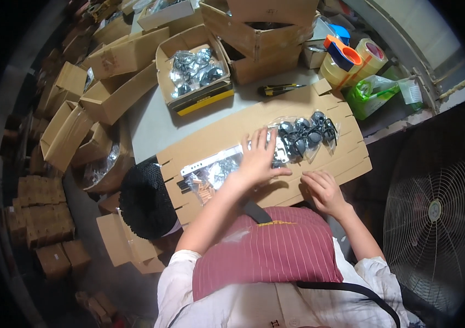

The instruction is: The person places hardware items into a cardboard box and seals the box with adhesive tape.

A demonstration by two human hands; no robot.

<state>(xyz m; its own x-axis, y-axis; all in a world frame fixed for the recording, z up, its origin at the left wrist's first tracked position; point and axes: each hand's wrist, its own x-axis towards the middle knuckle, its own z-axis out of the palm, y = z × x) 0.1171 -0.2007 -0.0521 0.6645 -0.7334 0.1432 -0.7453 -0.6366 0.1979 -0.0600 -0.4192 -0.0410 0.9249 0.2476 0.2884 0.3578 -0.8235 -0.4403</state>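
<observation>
The head view puts a row of bagged hardware across the middle of the frame. The black wheel-like parts (pixel 299 146) lie in clear plastic at the row's right end; a pale strip with holes (pixel 205 163) and a clear bag of fittings (pixel 219 172) make up its left, with small wooden dowels (pixel 205 191) at the lower left. The left hand (pixel 257 161) is spread palm-down over the middle of the row, pressing or steadying rather than gripping, as far as can be seen. The right hand (pixel 324 191) is loosely curled at the lower edge of the cardboard sheet (pixel 331 164) beneath; nothing shows in it, though I cannot tell whether its fingertips pinch the edge.

Slick plastic and round parts could let the right-end bags slide if the sheet were tipped or its lower edge lifted. A sideways push from the left hand might skew the strip or shove the dowels toward the lower edge.

Above, on the grey tabletop (pixel 189 123), a utility knife (pixel 279 90) lies near the sheet; a careless reach there could risk a cut. A carton (pixel 205 102) of bagged parts stands upper centre, and a tape dispenser (pixel 342 53) upper right.
</observation>
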